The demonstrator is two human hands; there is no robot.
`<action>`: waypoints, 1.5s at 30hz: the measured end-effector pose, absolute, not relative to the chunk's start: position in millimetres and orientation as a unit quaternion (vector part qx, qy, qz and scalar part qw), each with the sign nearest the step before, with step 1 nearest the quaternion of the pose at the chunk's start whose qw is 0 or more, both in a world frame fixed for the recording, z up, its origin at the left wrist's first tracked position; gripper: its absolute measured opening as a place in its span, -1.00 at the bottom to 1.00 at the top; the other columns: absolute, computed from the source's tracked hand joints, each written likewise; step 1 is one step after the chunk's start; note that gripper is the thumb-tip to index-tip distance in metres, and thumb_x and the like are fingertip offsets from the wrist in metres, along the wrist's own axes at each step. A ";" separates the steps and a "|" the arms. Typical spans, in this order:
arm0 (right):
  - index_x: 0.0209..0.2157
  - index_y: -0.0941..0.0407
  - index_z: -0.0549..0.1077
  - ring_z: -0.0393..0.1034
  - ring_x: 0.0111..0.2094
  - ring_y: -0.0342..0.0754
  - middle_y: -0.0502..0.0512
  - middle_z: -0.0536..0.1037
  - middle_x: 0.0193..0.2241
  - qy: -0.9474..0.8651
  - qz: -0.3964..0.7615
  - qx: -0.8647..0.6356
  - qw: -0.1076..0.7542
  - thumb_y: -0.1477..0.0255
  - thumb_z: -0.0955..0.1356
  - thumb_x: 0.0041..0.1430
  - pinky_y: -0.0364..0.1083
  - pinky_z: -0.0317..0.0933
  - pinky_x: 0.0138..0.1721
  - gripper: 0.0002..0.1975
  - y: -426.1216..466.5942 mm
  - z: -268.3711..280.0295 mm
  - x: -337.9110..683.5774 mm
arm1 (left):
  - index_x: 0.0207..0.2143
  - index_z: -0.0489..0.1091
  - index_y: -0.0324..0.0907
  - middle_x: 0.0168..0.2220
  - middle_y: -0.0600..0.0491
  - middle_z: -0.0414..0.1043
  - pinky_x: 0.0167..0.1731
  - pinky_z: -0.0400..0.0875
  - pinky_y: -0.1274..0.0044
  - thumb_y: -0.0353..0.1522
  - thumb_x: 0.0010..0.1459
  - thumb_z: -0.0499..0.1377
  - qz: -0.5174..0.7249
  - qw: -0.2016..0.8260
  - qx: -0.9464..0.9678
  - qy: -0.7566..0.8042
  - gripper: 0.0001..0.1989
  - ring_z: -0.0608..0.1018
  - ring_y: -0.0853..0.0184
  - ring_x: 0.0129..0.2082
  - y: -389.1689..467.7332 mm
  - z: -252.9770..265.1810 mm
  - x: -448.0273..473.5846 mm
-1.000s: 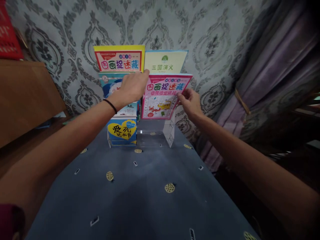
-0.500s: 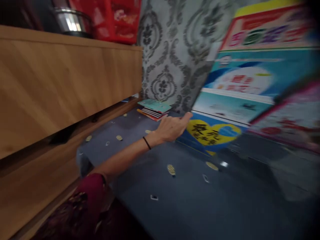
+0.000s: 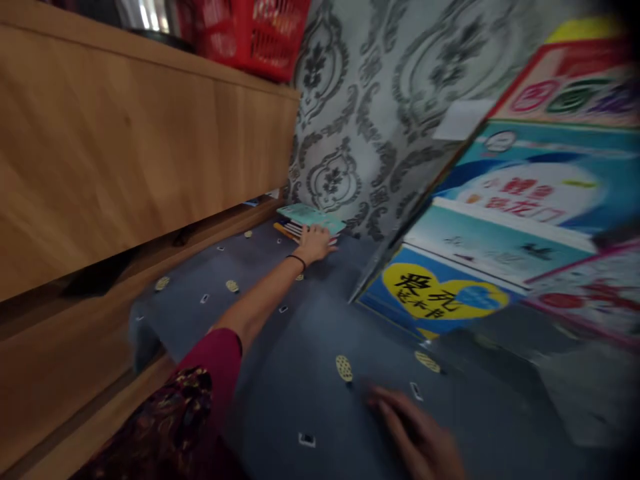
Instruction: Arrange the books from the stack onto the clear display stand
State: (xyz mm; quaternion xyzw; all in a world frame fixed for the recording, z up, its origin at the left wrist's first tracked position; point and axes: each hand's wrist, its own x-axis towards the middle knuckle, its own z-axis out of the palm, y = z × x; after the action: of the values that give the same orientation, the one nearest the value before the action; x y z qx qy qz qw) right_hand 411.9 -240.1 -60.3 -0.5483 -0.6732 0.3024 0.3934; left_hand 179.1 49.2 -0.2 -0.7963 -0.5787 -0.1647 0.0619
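Your left hand (image 3: 315, 245) touches the book stack (image 3: 311, 215) at its twelve o'clock; whether it pinches, I can't tell. Your right hand (image 3: 420, 430), toward five o'clock, sits loosely spread over the tabletop (image 3: 285, 373).

On my screen I see a big brown wooden cabinet (image 3: 140, 153) on the left. On top of it sits a red basket (image 3: 260, 37) with little holes in its side, and next to that is a shiny metal thing (image 3: 153, 17), cut off at the top. The grey wall (image 3: 345, 100) has curly dark patterns. A blue cloth (image 3: 300, 360) has yellow pineapples (image 3: 344, 368) and small white shapes (image 3: 307, 440) on it.
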 end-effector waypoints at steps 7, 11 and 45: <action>-0.17 -0.02 0.66 0.63 -0.34 0.10 0.16 0.70 -0.38 -0.657 0.348 -0.550 0.381 -0.06 0.32 0.25 0.00 0.55 -0.23 -0.53 -234.0 -65.1 402.2 | 0.10 0.37 -0.30 0.13 -0.32 0.41 0.24 0.03 0.00 -0.28 0.42 0.03 -0.153 0.098 -0.795 -0.579 -0.65 0.41 -0.03 0.15 59.7 -5.9 180.6; -0.24 0.02 0.67 0.61 -0.43 0.08 0.18 0.68 -0.45 -0.645 0.341 -0.550 0.406 -0.17 0.30 0.18 -0.02 0.54 -0.31 -0.43 -234.9 -59.9 401.0 | 0.02 0.44 -0.33 0.06 -0.32 0.46 0.19 0.10 0.01 -0.36 0.40 0.04 -0.130 0.118 -0.799 -0.576 -0.71 0.48 -0.02 0.05 66.1 -1.3 182.8; -0.22 0.05 0.64 0.60 -0.41 0.05 0.12 0.67 -0.45 -0.668 0.330 -0.534 0.401 0.04 0.31 0.26 -0.03 0.50 -0.31 -0.58 -235.1 -57.2 397.7 | -0.16 0.49 -0.30 -0.23 -0.20 0.53 -0.12 0.32 0.31 -0.42 0.42 0.00 0.030 0.213 -0.888 -0.406 -0.74 0.58 0.10 -0.22 -112.7 -6.8 112.2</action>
State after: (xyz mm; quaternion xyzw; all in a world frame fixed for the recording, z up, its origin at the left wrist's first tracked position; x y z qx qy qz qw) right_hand 397.7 -235.1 -57.2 -0.5336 -0.6680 0.3295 0.4006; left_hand 112.2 -112.7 -6.8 -0.8882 -0.4058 0.0295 0.2134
